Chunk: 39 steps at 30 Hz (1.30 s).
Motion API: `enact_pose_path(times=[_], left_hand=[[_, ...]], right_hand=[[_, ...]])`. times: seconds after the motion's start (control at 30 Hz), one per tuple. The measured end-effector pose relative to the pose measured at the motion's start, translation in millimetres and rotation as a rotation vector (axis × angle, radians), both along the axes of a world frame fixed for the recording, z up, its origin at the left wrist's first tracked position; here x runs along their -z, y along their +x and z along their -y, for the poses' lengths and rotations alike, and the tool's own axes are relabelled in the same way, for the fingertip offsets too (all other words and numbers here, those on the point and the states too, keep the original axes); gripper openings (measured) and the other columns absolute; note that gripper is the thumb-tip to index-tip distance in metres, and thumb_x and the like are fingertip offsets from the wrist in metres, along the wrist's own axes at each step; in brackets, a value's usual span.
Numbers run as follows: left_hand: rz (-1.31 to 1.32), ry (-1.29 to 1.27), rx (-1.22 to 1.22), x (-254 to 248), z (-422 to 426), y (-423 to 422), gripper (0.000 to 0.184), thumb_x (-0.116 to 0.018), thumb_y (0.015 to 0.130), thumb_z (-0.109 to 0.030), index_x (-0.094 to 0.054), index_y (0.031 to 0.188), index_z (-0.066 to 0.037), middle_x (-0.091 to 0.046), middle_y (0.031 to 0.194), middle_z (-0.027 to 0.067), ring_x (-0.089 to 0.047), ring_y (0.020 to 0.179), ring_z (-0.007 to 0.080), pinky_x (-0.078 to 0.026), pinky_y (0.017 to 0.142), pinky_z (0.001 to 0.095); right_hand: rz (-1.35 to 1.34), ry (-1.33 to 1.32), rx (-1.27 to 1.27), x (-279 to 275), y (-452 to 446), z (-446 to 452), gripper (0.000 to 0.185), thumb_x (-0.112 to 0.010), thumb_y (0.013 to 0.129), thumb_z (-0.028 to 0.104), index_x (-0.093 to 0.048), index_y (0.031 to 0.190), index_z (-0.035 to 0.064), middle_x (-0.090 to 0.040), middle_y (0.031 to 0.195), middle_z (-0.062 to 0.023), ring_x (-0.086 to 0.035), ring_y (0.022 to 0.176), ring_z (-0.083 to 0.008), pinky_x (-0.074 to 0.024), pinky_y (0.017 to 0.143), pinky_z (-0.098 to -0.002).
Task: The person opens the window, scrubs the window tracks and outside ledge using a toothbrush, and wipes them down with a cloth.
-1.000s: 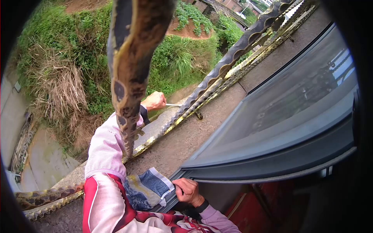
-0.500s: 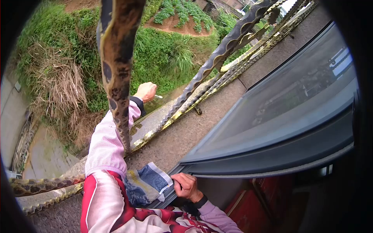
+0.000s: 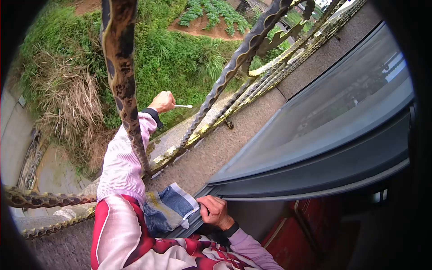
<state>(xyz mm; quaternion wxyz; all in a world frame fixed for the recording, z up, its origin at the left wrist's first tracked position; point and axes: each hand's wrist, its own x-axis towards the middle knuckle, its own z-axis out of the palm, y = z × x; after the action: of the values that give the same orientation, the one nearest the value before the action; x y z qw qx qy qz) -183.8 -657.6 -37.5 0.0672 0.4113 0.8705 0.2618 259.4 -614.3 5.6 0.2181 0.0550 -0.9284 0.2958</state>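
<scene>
My left arm reaches out between the ornate metal bars of a railing [image 3: 123, 67]. Beyond them, my left hand [image 3: 163, 102] is closed around a thin white stick with a rounded tip [image 3: 183, 106]; its kind is unclear, and most of it is hidden in the fist. My right hand [image 3: 216, 211] is closed over the edge of the dark window frame [image 3: 198, 220], fingers curled. Beside it, a blue, grey and yellow cloth [image 3: 173, 207] lies across the sill, its white edge close to my right fingers.
A grey-framed window pane [image 3: 315, 121] slants along the right. The speckled stone ledge [image 3: 216, 144] runs beneath the railing. Outside, below, are a grassy slope [image 3: 180, 58], dry grass [image 3: 72, 99] and a concrete path [image 3: 58, 171]. Red furniture [image 3: 288, 238] stands inside.
My left hand has shifted slightly up and left, and more of the white stick shows, now pointing level to the right. The view has shifted a little. My right hand stays on the frame.
</scene>
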Motion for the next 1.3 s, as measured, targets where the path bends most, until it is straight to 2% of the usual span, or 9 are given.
enact_pose_path(times=[0.1,0.37,0.57,0.7,0.83,1.0,1.07,1.27,1.3], left_hand=[[0.497,0.274,0.117,-42.6,18.0,26.6,0.021,-0.068,0.067,-0.018,-0.072,0.081,-0.003,-0.065,0.062,0.0071,-0.062,0.057,0.0133,-0.050,0.056,0.0299],[-0.230,-0.246,-0.121,-18.2,7.4,31.9,0.021,-0.066,0.067,-0.017,-0.074,0.084,-0.008,-0.068,0.074,0.0149,-0.067,0.069,0.0302,-0.054,0.069,0.0384],[0.544,0.129,0.095,-50.1,31.4,31.2,0.023,-0.071,0.071,-0.016,-0.074,0.092,-0.006,-0.068,0.067,0.0057,-0.064,0.061,0.0127,-0.051,0.058,0.0279],[0.502,-0.175,0.166,-51.9,26.8,45.8,0.024,-0.072,0.069,-0.017,-0.074,0.091,-0.006,-0.068,0.066,0.0070,-0.064,0.059,0.0158,-0.051,0.055,0.0306],[-0.202,-0.243,-0.087,-8.9,23.8,25.5,0.027,-0.070,0.067,-0.020,-0.073,0.089,-0.005,-0.067,0.073,0.0186,-0.067,0.064,0.0308,-0.054,0.060,0.0394],[0.668,0.234,-0.116,-35.9,49.3,33.8,0.020,-0.073,0.072,-0.015,-0.074,0.089,-0.005,-0.066,0.064,0.0072,-0.062,0.056,0.0162,-0.050,0.054,0.0305],[0.669,-0.020,-0.034,-55.3,47.0,46.9,0.018,-0.073,0.075,-0.014,-0.073,0.090,-0.005,-0.063,0.062,0.0024,-0.057,0.054,0.0103,-0.045,0.050,0.0254],[0.382,0.000,-0.035,-34.8,28.0,40.6,0.019,-0.070,0.070,-0.018,-0.074,0.085,-0.007,-0.067,0.066,0.0113,-0.067,0.062,0.0196,-0.054,0.059,0.0321],[-0.072,-0.152,-0.108,-6.1,17.3,17.6,0.021,-0.071,0.069,-0.019,-0.074,0.085,-0.007,-0.068,0.068,0.0141,-0.067,0.063,0.0219,-0.055,0.062,0.0342]], right_hand=[[-0.022,0.005,0.000,-1.7,-1.0,0.7,0.026,-0.056,0.064,-0.003,-0.062,0.088,0.0037,-0.060,0.073,-0.0099,-0.062,0.063,-0.0276,-0.0491,0.056,-0.0347],[-0.036,-0.007,0.006,-0.1,-0.7,1.4,0.020,-0.056,0.068,-0.002,-0.063,0.085,0.0036,-0.063,0.073,-0.0100,-0.063,0.063,-0.0273,-0.0495,0.055,-0.0344],[-0.036,-0.004,-0.003,1.1,-1.7,-1.5,0.020,-0.055,0.067,-0.003,-0.062,0.085,0.0034,-0.062,0.072,-0.0097,-0.062,0.061,-0.0272,-0.0488,0.055,-0.0344],[-0.024,0.009,-0.009,-1.1,0.4,-1.2,0.021,-0.055,0.067,-0.003,-0.062,0.086,0.0037,-0.062,0.072,-0.0095,-0.062,0.061,-0.0274,-0.0488,0.055,-0.0347],[-0.051,-0.008,-0.006,0.4,-1.4,0.5,0.024,-0.056,0.066,-0.002,-0.062,0.088,0.0048,-0.059,0.071,-0.0093,-0.061,0.061,-0.0278,-0.0481,0.054,-0.0359],[-0.039,0.001,-0.001,-2.2,0.9,-0.3,0.021,-0.055,0.067,-0.004,-0.061,0.086,0.0036,-0.062,0.073,-0.0101,-0.062,0.062,-0.0281,-0.0488,0.055,-0.0352],[-0.040,-0.004,-0.011,1.4,0.6,-0.9,0.022,-0.055,0.067,-0.004,-0.062,0.087,0.0033,-0.061,0.073,-0.0103,-0.061,0.062,-0.0284,-0.0488,0.055,-0.0354],[-0.056,0.008,-0.018,2.5,-0.2,-1.8,0.025,-0.056,0.065,-0.002,-0.061,0.089,0.0049,-0.058,0.071,-0.0092,-0.060,0.062,-0.0281,-0.0479,0.054,-0.0363],[-0.060,0.004,-0.018,2.4,-1.5,-1.8,0.025,-0.056,0.065,-0.002,-0.061,0.089,0.0049,-0.058,0.071,-0.0093,-0.060,0.062,-0.0282,-0.0481,0.054,-0.0363]])
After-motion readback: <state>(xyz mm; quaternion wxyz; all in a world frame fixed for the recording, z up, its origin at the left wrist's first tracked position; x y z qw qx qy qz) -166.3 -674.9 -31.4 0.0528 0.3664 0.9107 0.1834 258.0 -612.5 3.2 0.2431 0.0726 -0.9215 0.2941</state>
